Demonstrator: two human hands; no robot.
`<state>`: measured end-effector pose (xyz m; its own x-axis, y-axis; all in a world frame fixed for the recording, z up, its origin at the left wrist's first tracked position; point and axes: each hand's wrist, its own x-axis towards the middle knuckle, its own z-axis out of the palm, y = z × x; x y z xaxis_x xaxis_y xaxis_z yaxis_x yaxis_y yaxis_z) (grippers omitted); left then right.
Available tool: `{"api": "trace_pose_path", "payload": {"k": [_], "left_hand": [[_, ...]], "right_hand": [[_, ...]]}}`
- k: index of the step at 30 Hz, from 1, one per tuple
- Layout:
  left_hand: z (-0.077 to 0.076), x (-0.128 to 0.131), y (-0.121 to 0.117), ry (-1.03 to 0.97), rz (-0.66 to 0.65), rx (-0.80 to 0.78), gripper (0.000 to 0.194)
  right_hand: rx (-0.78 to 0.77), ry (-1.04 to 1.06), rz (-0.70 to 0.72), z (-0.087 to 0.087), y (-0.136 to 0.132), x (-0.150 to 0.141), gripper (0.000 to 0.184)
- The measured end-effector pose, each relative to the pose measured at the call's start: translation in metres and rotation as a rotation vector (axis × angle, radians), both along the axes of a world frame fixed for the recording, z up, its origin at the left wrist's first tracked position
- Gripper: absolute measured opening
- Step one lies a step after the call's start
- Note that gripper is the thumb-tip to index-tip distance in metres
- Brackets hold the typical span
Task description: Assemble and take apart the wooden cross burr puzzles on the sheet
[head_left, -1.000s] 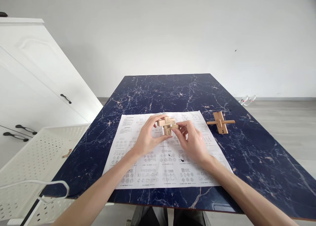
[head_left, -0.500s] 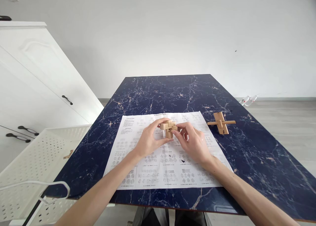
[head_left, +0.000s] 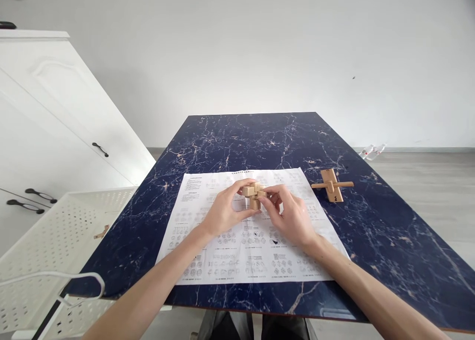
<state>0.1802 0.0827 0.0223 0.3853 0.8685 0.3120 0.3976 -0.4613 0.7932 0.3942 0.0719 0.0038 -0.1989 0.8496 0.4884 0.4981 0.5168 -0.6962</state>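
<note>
Between both hands is a pale wooden burr puzzle [head_left: 254, 192] made of interlocking bars, held above a printed instruction sheet [head_left: 237, 251]. My left hand [head_left: 222, 206] is closed on its left side, with the thumb under the lower bar and the fingers behind the top. With thumb and fingertips, my right hand [head_left: 289, 209] pinches a bar at the puzzle's right side. Fingers partly hide the joints of the bars. To the right of the sheet lies a second wooden puzzle [head_left: 332, 185], a cross of flat boards and a thin stick.
The sheet lies on a dark blue marbled table [head_left: 252, 137]. Left of the table stands a white perforated basket [head_left: 70, 226] with a small wooden piece [head_left: 101, 232] in it. A white cabinet [head_left: 55, 107] is behind it. Clear bottles [head_left: 372, 152] are on the floor at right.
The bar in my right hand has moved left, closer against the rest of the burr puzzle. The puzzle has also shifted slightly right and down in view.
</note>
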Motion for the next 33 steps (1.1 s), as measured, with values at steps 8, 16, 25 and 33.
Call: {"api": "trace_pose_path", "payload": {"k": [8, 16, 25, 33], "left_hand": [[-0.0009, 0.0005, -0.0004, 0.024, 0.009, 0.004, 0.066], [-0.0003, 0.0008, -0.0021, 0.018, 0.003, 0.012, 0.065], [0.0015, 0.0017, -0.0027, 0.01, 0.003, 0.014, 0.065], [-0.0002, 0.0016, -0.002, 0.012, 0.009, 0.068, 0.066]], "right_hand": [[-0.034, -0.001, 0.0, 0.0001, -0.0014, -0.0003, 0.022], [-0.044, 0.0, -0.005, -0.0006, -0.0025, -0.0008, 0.019], [-0.042, 0.004, -0.015, -0.0014, -0.0035, -0.0002, 0.019], [-0.002, -0.004, -0.036, -0.0027, -0.0009, -0.0014, 0.023]]}}
